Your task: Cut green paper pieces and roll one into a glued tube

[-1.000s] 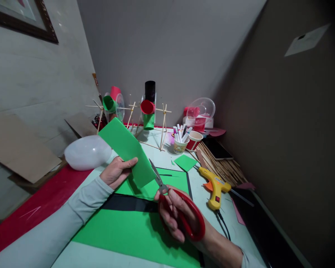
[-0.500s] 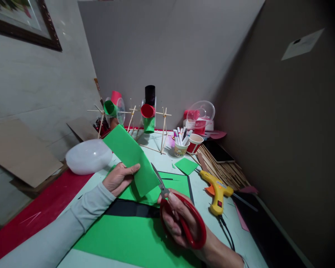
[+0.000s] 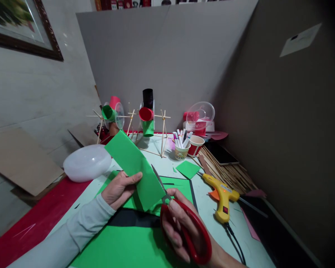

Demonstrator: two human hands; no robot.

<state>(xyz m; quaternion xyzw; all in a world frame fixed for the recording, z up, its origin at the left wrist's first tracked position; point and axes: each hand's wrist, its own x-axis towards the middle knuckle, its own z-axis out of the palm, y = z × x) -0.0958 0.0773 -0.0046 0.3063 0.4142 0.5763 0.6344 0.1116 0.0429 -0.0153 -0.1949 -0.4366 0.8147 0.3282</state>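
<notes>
**One green sheet, brought closer to the scissors' pivot**

Farthest left, brown cardboard [image 3: 19, 156] leans near the wall; right of it, a white balloon [image 3: 86, 163] rests beyond the sleeve. The left hand [image 3: 118, 190] comes next, its grip pinching the green sheet [image 3: 132, 154] at its left edge, thumb on top. That sheet is held tilted in the air between the two hands, above larger green pieces [image 3: 123, 245] on the near part of the desk [image 3: 205, 208]. Beyond it, at the far side, stands a stick frame [image 3: 164, 130] with coloured tubes.

To the right, the right hand [image 3: 184, 217] has its grip closed round the red handles of the scissors [image 3: 203, 231], one blade lying along the sheet's right edge. A second ago a slight gap showed between the sheet's lower corner and the pivot; now they nearly meet. I judge that the edge sits deeper in the scissors, as in a trimming cut, though whether the blades are parted I cannot tell.

Farther right lie a small green offcut [image 3: 188, 169], then a yellow glue gun [image 3: 225, 201].
</notes>
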